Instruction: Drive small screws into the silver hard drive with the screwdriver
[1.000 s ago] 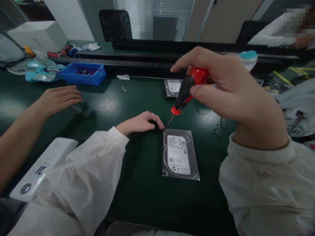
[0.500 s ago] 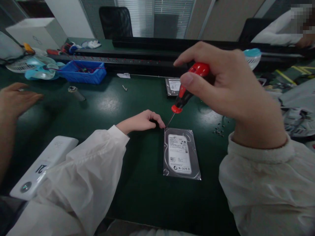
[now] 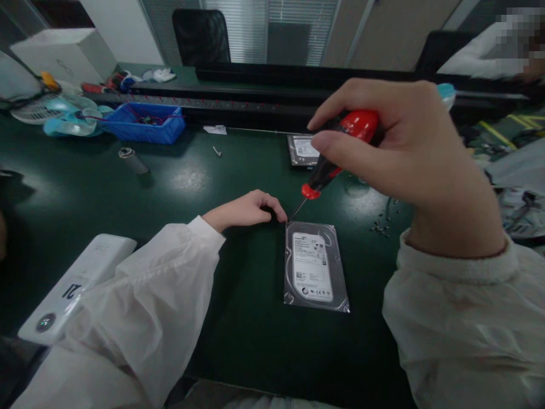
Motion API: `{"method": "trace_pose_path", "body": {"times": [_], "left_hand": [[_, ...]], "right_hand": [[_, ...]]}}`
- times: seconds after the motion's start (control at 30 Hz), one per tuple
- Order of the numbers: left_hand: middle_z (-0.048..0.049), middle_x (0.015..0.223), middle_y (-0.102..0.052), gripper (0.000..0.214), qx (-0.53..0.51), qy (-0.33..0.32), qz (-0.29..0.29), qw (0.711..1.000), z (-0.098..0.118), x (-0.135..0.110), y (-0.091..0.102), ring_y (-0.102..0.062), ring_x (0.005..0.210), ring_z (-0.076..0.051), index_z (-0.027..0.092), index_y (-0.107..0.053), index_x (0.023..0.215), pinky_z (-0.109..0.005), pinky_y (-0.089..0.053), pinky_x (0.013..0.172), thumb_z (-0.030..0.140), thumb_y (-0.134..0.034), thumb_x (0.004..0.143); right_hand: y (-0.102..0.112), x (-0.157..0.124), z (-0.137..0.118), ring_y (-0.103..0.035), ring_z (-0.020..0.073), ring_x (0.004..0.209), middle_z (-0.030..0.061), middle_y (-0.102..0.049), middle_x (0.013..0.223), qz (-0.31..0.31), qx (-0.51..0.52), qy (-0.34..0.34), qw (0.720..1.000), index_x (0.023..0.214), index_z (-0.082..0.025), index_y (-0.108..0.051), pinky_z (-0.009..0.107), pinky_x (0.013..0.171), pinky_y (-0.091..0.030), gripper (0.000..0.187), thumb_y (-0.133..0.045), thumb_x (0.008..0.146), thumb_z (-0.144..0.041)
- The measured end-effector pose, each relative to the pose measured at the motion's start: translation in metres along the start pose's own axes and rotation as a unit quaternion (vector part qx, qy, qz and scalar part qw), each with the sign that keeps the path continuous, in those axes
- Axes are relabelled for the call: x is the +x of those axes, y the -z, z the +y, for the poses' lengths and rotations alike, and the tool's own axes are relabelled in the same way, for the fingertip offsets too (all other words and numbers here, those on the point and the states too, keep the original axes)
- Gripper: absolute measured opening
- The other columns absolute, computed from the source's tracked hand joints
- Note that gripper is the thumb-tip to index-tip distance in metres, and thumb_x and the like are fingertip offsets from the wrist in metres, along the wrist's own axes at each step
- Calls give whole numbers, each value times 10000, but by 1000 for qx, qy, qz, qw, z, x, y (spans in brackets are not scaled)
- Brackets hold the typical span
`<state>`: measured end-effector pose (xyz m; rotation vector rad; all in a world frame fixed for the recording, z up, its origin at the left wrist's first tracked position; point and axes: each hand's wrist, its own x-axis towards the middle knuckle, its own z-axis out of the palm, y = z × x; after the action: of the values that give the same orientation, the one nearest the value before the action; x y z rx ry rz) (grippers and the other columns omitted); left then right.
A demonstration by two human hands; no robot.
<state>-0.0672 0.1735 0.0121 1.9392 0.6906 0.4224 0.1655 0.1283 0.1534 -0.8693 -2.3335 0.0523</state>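
A hard disk drive (image 3: 337, 267) lies label up on the green table, its far left corner under the tip of a red and black screwdriver (image 3: 361, 126). My right hand (image 3: 409, 133) is closed round the screwdriver's handle and tilts it, with the shaft pointing down and left. At that same corner, the curled fingers of my left hand (image 3: 249, 209) reach the screwdriver tip. Whatever those fingertips pinch is too small to make out. Several small screws (image 3: 380, 228) lie to the right of the drive.
Behind sits a second hard drive (image 3: 303, 150). A blue bin (image 3: 147, 132) with wires, a metal cylinder (image 3: 133, 161) and a small metal piece (image 3: 217, 151) stand or lie left. A white device (image 3: 91, 267) marked 21 is beside my left sleeve. Another person sits at the far right.
The screwdriver handle and my right hand have shifted slightly right and turned, with the tip still at the corner. Another person's hand at the left has mostly withdrawn from view.
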Motion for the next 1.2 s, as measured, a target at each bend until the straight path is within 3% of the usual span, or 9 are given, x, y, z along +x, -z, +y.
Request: {"method": "trace_pose_path", "body": {"times": [0.2,0.37,0.53,0.67,0.77,0.83,0.97,1.07,1.2], "left_hand": [[-43,1063,-826,377,-5,16,8,1000,1,-1,-1,-741,1058,-186,157,-820,977,-377,-537,1088,-14,-558,766],[-32,1056,-826,373,4,13,5,1000,3,-1,-1,-743,1053,-177,163,-819,975,-365,-540,1076,-26,-570,773],[-34,1080,-825,372,1,18,1,1000,2,-1,-1,-741,1072,-176,164,-820,982,-370,-531,1093,-34,-571,790],[-34,1087,-823,396,-1,12,5,1000,-2,-1,-1,-742,1066,-171,165,-818,1003,-364,-539,1080,-41,-556,788],[-32,1076,-825,402,6,-3,7,1000,-3,-1,-1,-742,1061,-174,167,-821,1000,-367,-543,1074,-40,-556,781],[-33,1070,-826,391,19,-13,7,1000,-3,0,-1,-741,1062,-180,171,-827,995,-370,-542,1078,-27,-567,781],[-27,1070,-826,401,42,-23,4,999,-3,0,0,-740,1062,-181,182,-835,1000,-364,-537,1082,-19,-571,775],[-26,1070,-827,405,40,-25,2,999,-4,0,0,-741,1064,-178,180,-834,1001,-360,-538,1079,-24,-569,774],[-21,1080,-826,397,28,-14,1,999,-2,0,0,-743,1065,-169,185,-831,997,-355,-543,1074,-25,-568,786]], "right_hand": [[4,-1,1,-471,124,740,3,-538,922,-37,48,24,998,1125,-198,-564,328,697,-352,256,-493,936,-354],[-3,2,2,-439,111,723,-14,-531,871,5,-4,-27,1000,944,-222,-512,306,677,-338,269,-568,989,-481],[-1,1,4,-456,127,801,6,-522,994,8,-2,2,1000,962,-239,-436,308,712,-366,188,-599,867,-244],[4,0,2,-413,130,763,6,-479,954,-14,-1,22,1000,960,-237,-435,328,694,-328,161,-535,836,-212],[2,0,1,-398,116,721,-6,-478,895,-10,-24,16,1000,947,-229,-479,321,681,-314,77,-523,952,-292],[-2,1,3,-407,111,686,-17,-479,812,6,-63,-8,998,929,-222,-509,319,669,-301,225,-516,1020,-427],[-2,-1,8,-426,115,654,-20,-501,718,29,-153,-70,985,897,-208,-563,323,660,-280,318,-613,977,-512],[4,-2,10,-456,113,705,-8,-565,847,-5,-82,-23,996,1000,-209,-585,308,664,-323,124,-609,935,-312],[7,-1,5,-466,118,740,5,-587,965,-56,-19,26,998,1137,-212,-586,308,668,-351,210,-513,989,-343]]}}
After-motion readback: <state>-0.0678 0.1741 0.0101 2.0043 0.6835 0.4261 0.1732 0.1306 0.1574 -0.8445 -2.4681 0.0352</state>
